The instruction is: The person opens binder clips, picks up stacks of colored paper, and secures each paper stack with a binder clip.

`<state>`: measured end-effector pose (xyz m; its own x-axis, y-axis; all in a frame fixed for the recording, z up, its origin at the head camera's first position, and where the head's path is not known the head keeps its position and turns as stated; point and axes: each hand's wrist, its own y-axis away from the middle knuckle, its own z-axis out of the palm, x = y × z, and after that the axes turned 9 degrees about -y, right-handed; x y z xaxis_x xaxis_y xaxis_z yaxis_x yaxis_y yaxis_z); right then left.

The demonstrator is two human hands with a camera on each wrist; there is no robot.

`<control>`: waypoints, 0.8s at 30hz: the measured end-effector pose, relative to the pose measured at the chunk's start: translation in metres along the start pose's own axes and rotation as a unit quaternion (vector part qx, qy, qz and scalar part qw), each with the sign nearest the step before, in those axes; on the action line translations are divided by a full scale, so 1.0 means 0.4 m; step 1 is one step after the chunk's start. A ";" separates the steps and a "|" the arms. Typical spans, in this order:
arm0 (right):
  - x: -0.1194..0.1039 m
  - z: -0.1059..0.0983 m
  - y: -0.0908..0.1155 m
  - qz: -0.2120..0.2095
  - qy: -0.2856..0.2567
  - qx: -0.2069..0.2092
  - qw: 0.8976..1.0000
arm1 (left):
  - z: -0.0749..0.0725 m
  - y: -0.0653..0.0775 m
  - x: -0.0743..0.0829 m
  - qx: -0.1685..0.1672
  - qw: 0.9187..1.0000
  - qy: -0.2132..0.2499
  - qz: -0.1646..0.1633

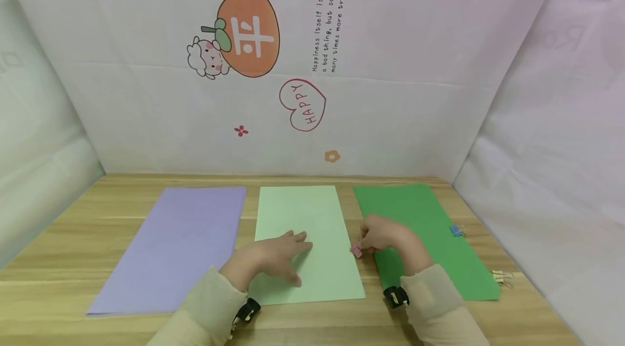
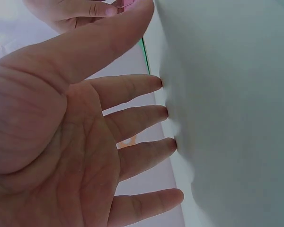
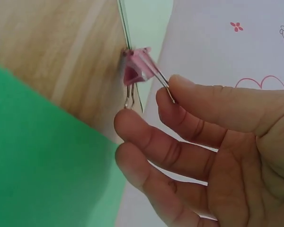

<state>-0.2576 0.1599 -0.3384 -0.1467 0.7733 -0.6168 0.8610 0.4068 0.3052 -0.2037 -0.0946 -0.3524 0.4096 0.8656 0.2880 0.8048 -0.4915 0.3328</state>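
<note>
A pink binder clip [image 1: 356, 251] sits at the right edge of the light green paper [image 1: 303, 207]. My right hand [image 1: 383, 235] pinches one wire handle of it between thumb and forefinger. In the right wrist view the pink binder clip [image 3: 141, 66] appears to be on the paper's edge, its other wire handle hanging free below. The other fingers of the right hand [image 3: 217, 142] curve loosely underneath. My left hand [image 1: 278, 254] presses on the light green paper with spread fingertips. Nothing is held in that left hand [image 2: 80, 127], seen from the palm side.
Purple paper [image 1: 180, 243] lies to the left on the wooden table [image 1: 303, 330]. Green paper [image 1: 415, 207] lies to the right, under my right forearm. A blue binder clip [image 1: 457, 230] and a pale yellow one [image 1: 500, 277] are on its right edge. White printed cloth [image 1: 390, 107] hangs behind.
</note>
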 end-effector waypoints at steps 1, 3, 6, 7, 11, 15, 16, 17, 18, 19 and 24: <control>-0.001 -0.001 0.000 -0.001 0.001 0.004 1.000 | 0.000 0.001 0.001 -0.001 1.000 -0.004 -0.001; -0.002 -0.003 0.000 -0.005 -0.003 0.011 1.000 | -0.001 0.002 0.003 -0.002 1.000 -0.010 -0.002; -0.004 -0.008 -0.002 -0.011 -0.019 0.026 0.999 | -0.002 0.004 0.004 -0.004 1.000 -0.016 -0.002; -0.003 -0.009 -0.003 -0.013 -0.026 0.031 0.999 | -0.002 0.004 0.003 -0.005 1.000 -0.018 -0.001; 0.001 -0.015 -0.009 -0.021 -0.049 0.043 0.998 | -0.003 0.003 0.001 -0.005 1.000 -0.022 0.004; 0.001 -0.020 -0.012 -0.020 -0.069 0.051 0.996 | -0.004 0.001 -0.003 -0.006 1.000 -0.021 0.004; -0.001 -0.021 -0.011 -0.019 -0.072 0.052 0.996 | -0.004 0.000 -0.005 -0.007 1.000 -0.021 0.003; -0.002 -0.022 -0.011 -0.019 -0.074 0.054 0.996 | -0.003 0.000 -0.005 -0.007 1.000 -0.022 0.002; -0.002 -0.023 -0.012 -0.016 -0.078 0.057 0.995 | -0.003 -0.001 -0.006 -0.007 1.000 -0.022 0.002; -0.001 -0.024 -0.013 -0.013 -0.082 0.061 0.995 | -0.002 -0.001 -0.006 -0.007 1.000 -0.024 0.001; 0.009 -0.031 -0.016 -0.019 -0.109 0.070 0.991 | -0.001 -0.004 -0.008 -0.007 1.000 -0.025 0.001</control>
<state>-0.2696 0.1662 -0.3336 -0.0841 0.6291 -0.7727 0.9184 0.3499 0.1849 -0.2064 -0.0965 -0.3535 0.4329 0.8676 0.2446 0.7972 -0.4952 0.3454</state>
